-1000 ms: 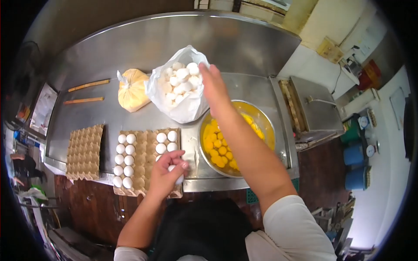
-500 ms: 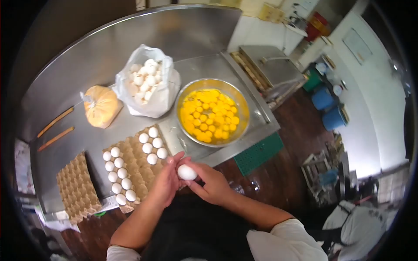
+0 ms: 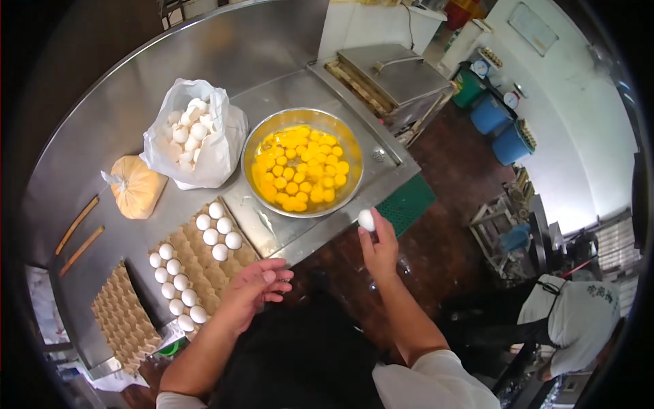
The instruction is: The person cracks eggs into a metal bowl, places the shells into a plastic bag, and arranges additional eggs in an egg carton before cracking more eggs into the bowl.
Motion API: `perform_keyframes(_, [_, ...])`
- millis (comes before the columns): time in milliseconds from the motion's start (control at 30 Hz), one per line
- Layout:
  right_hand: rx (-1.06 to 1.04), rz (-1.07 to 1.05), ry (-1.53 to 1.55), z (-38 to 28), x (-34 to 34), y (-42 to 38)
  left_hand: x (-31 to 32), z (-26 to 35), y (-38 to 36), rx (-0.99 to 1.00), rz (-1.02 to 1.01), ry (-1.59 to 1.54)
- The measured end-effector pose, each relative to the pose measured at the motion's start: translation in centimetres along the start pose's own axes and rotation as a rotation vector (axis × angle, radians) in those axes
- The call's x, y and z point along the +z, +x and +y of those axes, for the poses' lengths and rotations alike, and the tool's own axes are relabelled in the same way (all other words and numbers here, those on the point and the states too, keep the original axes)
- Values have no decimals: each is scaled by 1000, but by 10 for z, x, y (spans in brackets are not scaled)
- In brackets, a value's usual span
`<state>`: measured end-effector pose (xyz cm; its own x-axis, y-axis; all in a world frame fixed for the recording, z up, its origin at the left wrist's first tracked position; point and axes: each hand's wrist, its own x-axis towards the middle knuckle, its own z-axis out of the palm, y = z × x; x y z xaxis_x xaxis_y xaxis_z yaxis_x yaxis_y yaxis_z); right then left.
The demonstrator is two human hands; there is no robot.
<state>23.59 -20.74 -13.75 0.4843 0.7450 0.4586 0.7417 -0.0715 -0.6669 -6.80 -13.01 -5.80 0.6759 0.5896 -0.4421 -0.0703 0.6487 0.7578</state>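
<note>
A white egg [image 3: 366, 219] is gripped in the fingers of my right hand [image 3: 381, 249], off the front edge of the counter and to the lower right of the bowl. My left hand [image 3: 255, 290] holds nothing; its fingers are apart, near the right end of a cardboard egg tray [image 3: 194, 249]. White eggs stand in two groups on that tray, with bare cups between them. The steel bowl [image 3: 361, 167] contains many unbroken egg yolks [image 3: 300, 167] in clear egg white.
A white plastic bag [image 3: 228, 146] of eggshells stands left of the bowl. Beyond are a tied bag of orange-yellow contents [image 3: 136, 187], two wooden sticks [image 3: 80, 221] and another egg tray [image 3: 122, 317]. A green mat [image 3: 405, 204] lies right. A person [image 3: 572, 307] bends at lower right.
My hands have separated. The right hand has carried the egg to the right and up, while the left has let go of it and opened. The view has shifted too.
</note>
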Motion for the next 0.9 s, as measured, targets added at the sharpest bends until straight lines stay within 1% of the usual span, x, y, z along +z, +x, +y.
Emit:
perform_keyframes(67, [7, 7, 13, 5, 3, 7, 3, 3, 7, -6, -25, 29])
perform_keyframes(133, [-108, 96, -63, 24, 10, 15, 7, 8, 13, -6, 4, 40])
perform_keyframes(200, [-103, 71, -63, 43, 17, 15, 11, 11, 23, -7, 26, 57])
perform_keyframes(267, [-32, -106, -116, 63, 23, 12, 17, 15, 36, -14, 43, 81])
perform_keyframes(300, [-30, -120, -102, 55, 21, 25, 23, 19, 51, -19, 62, 79])
perform_keyframes(367, [141, -96, 137, 25, 2, 40, 38, 27, 80, 210, -24, 377])
perform_keyframes(400, [135, -102, 144, 16, -2, 50, 46, 38, 94, 214, -14, 377])
perform_keyframes(467, [797, -353, 929, 4, -7, 73, 62, 63, 121, 389, -32, 832])
perform_keyframes(500, [907, -479, 1094, 2, -9, 84, 70, 71, 133, 393, -16, 828])
perform_keyframes(533, [901, -496, 1095, 0, -9, 92, 79, 78, 145, 435, 3, 971])
perform_keyframes(567, [928, -582, 1193, -2, -8, 100, 86, 83, 154, 474, 23, 1117])
perform_keyframes(600, [955, -668, 1292, -7, -7, 109, 91, 85, 159, 475, 39, 1118])
perform_keyframes(633, [941, -697, 1215, -15, -7, 119, 96, 87, 165, 458, 48, 1101])
perform_keyframes(667, [937, -708, 1220, -15, -2, 124, 99, 88, 170, 440, 56, 1084])
perform_keyframes(733, [811, -658, 1045, -13, 7, 130, 101, 86, 179, 445, 104, 1075])
perform_keyframes(800, [778, -671, 998, -10, 15, 137, 101, 86, 186, 471, 177, 1067])
perform_keyframes(900, [749, -697, 936, -3, 26, 146, 99, 88, 193, 489, 215, 1125])
